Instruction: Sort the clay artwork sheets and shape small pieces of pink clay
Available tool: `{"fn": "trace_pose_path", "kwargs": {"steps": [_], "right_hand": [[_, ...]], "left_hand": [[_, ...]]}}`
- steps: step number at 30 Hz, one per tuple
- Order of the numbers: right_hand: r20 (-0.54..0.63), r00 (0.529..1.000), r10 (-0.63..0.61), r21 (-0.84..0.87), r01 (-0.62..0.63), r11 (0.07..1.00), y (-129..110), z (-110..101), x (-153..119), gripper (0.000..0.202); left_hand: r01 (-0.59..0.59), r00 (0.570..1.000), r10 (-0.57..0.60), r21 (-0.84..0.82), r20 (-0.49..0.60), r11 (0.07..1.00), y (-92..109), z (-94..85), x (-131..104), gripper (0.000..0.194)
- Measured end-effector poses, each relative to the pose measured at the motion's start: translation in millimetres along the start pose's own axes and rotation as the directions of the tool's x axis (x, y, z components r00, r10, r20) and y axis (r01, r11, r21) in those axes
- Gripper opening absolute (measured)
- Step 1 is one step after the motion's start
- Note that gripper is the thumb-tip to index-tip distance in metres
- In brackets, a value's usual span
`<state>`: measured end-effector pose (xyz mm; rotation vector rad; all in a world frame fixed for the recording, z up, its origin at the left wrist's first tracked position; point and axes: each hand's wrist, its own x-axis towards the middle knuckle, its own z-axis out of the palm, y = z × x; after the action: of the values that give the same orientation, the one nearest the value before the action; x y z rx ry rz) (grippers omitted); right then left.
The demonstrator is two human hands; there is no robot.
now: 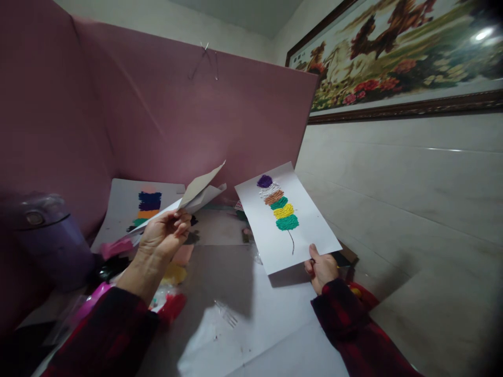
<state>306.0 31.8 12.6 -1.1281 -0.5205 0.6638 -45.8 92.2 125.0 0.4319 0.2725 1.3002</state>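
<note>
gripping a white sheet point(314, 225) near its lower right corner, the right hand point(323, 269) has its thumb laid on the front and its other fingers curled behind. the sheet is held up above the table point(275, 319), tilted, its long axis slanting from upper left to lower right in view, its face toward the camera. the raised stack of colour point(283, 210) on it follows much the same slant: purple at the far upper end, then white, brown, green, yellow and green, with a thin dark stem point(292, 242) pointing down toward the lower edge. the left hand point(167, 233) pinches some papers point(200, 188) between thumb and fingers; these show at a steep angle, their long direction rising from lower left to upper right, the free ends pointing toward the pink panel point(196, 115) behind. well apart from the right hand's sheet, beyond the left hand, another painted sheet point(121, 204) slants up near the panel, its colour bands stacked roughly upright. a purple bottle point(51, 246) stands at the far left, and a clear plastic fork point(226, 314) lies on the table between the forearms.
</note>
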Motion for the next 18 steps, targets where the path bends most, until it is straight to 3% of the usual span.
{"fn": "trace_pose_path", "kwargs": {"steps": [18], "right_hand": [[0.014,1.000,-0.003,0.007,0.003,1.000,-3.2,1.1,-1.6,0.048]], "left_hand": [[-0.081,0.997,0.080,0.107,0.010,0.991,-0.4,-2.3,0.3,0.024]]}}
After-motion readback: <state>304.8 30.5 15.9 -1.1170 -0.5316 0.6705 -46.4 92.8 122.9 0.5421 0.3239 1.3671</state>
